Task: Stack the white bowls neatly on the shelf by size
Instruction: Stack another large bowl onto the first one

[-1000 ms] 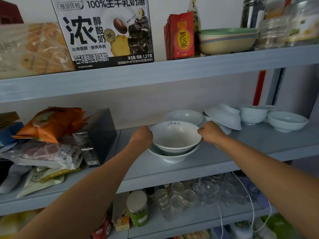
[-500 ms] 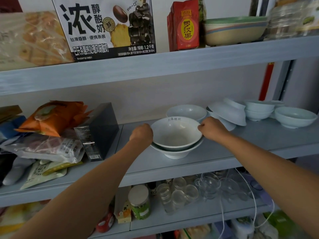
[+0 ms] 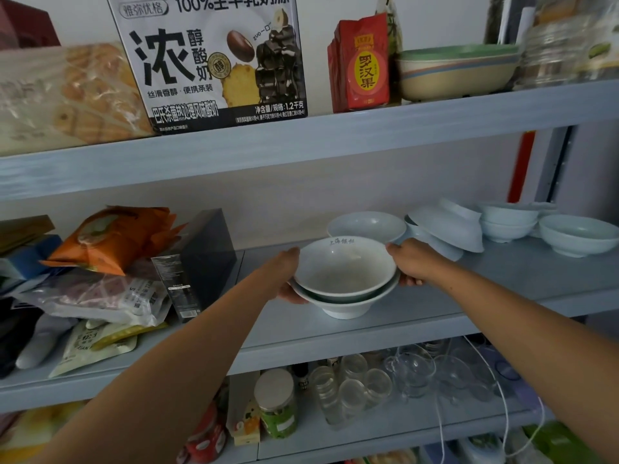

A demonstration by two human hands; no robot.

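Your left hand (image 3: 287, 276) and right hand (image 3: 412, 262) gripped the two nested bowls (image 3: 345, 279) by opposite rims, fingers curled underneath, at the front of the middle shelf (image 3: 502, 283). Behind them sat another white bowl (image 3: 366, 226) and, farther right, tilted bowls (image 3: 445, 229).

The fingers of both hands, left (image 3: 288, 275) and right (image 3: 414, 261), are hidden under the rim of the lower of two nested white ceramic bowls (image 3: 345, 304). The printed black-and-white milk carton (image 3: 214, 58) is cut off by the top edge. The clear glass jars (image 3: 566, 45) at upper right are blurred.
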